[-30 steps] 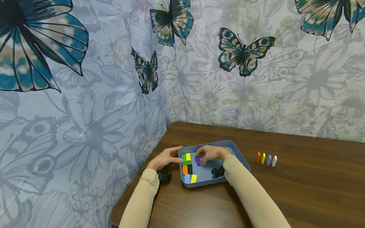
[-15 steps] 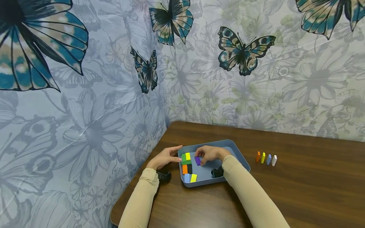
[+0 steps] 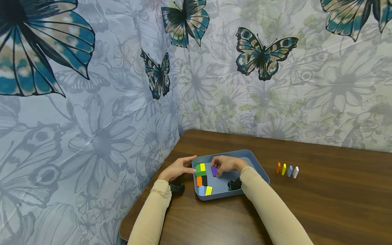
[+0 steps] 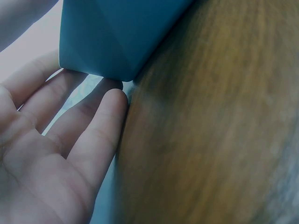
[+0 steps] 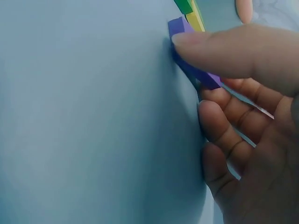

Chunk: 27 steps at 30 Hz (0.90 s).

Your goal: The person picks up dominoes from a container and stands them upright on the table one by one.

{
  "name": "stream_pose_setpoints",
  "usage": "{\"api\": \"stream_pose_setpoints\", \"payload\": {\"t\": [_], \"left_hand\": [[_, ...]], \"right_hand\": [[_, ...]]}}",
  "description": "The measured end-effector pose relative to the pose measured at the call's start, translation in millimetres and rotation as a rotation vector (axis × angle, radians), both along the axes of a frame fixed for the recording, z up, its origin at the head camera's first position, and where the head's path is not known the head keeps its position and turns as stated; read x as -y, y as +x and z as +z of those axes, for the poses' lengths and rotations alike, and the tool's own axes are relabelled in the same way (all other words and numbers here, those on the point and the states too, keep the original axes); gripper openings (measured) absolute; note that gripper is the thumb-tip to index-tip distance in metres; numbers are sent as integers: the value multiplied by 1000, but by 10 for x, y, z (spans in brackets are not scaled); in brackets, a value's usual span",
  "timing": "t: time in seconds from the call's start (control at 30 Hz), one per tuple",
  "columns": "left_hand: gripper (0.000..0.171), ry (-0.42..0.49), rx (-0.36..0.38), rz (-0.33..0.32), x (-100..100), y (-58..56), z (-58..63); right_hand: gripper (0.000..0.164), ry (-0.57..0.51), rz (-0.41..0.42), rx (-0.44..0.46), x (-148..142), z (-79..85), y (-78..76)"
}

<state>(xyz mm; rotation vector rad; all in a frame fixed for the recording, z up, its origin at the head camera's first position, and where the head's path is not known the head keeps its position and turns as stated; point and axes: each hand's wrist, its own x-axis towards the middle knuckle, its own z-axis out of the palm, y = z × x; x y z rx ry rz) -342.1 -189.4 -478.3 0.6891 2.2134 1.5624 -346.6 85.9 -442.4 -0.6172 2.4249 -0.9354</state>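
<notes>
A purple block is pinched between the thumb and fingers of my right hand, low over the floor of the blue-grey tray. In the right wrist view the thumb lies across the purple block. My left hand is at the tray's left end, fingers extended; in the left wrist view its fingertips touch the tray's outer wall. Along the tray's left side lie a green block, a yellow one, an orange one, a black one, a light blue one and another yellow one.
Right of the tray, an orange block, a yellow block, a blue block and a white block stand in a row on the wooden table. Patterned wall fabric rises behind the table and on its left.
The purple block has turned slightly and shifted a little to the right in my right hand's fingers. My left hand stays at the tray's left end.
</notes>
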Motion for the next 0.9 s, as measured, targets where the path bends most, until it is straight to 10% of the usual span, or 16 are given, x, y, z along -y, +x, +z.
{"api": "stream_pose_setpoints", "payload": {"t": [0.9], "left_hand": [[74,-18,-11,7,-12,20,17]], "right_hand": [[25,-12,0,0,-115,12,6]]}}
